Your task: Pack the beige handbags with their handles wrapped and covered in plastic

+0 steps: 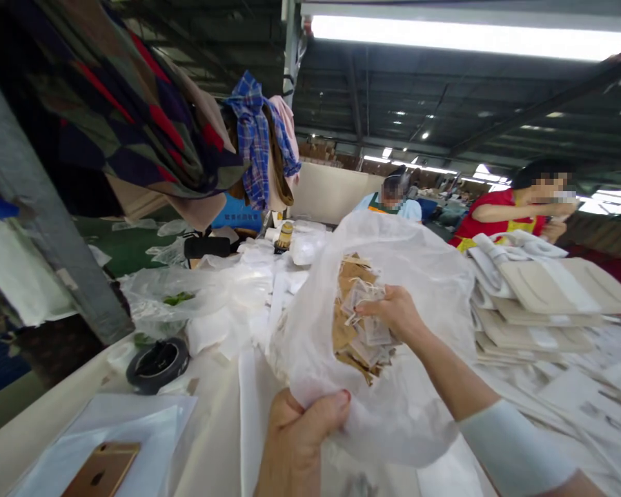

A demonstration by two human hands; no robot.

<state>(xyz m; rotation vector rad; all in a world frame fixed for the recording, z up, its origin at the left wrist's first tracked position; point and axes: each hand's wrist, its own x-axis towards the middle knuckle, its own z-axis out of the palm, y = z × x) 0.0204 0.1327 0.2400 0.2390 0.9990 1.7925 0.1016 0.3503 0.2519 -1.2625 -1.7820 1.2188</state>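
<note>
A large translucent white plastic bag (408,255) stands with its mouth turned toward me. Inside lie several brown paper pieces (346,324) and small clear packets (372,331), some with white strings. My left hand (308,435) grips the bag's near rim, thumb on top and fingers folded behind the plastic. Reaching into the mouth, my right hand (393,310) pinches a small clear packet with a white string at its fingertips. The bottom of the bag's contents is hidden by the plastic and my hand.
Stacked beige folded pieces (553,297) with white bands stand to the right. At left are a roll of dark tape (158,364), a gold phone (103,471) on clear sleeves, and a grey post (46,200). Clothes (256,138) hang above. Two people work beyond the table.
</note>
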